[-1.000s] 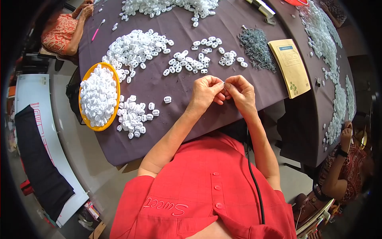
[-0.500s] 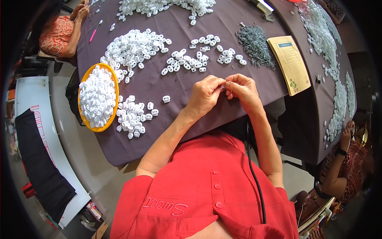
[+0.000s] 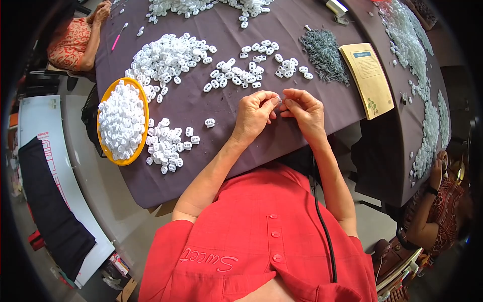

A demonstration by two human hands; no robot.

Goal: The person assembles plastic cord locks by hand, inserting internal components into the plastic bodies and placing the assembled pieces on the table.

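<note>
Above the table's near edge, my left hand (image 3: 254, 111) pinches a small white plastic piece (image 3: 279, 99) between thumb and forefinger. Most of that piece is hidden by the fingertips. My right hand (image 3: 305, 111) is close beside it, fingers curled and tips near the piece; what they hold, if anything, is too small to make out. Beyond my hands lie loose white oval cord locks with two holes (image 3: 234, 74), and a smaller cluster of them (image 3: 288, 68). A heap of thin grey pieces (image 3: 326, 54) sits past my right hand.
An orange-yellow dish (image 3: 145, 128) piled with white cord locks stands at left, a loose heap (image 3: 168, 146) next to it. Bigger white heaps (image 3: 168, 58) lie farther back. A tan paper packet (image 3: 367, 80) lies at right. Other people sit at both sides; a black cable (image 3: 326, 231) hangs over my shirt.
My fingertips have parted slightly: the right hand's forefinger has lifted away from the left hand, and the small white piece shows more at the left fingertips. My left hand has shifted slightly left.
</note>
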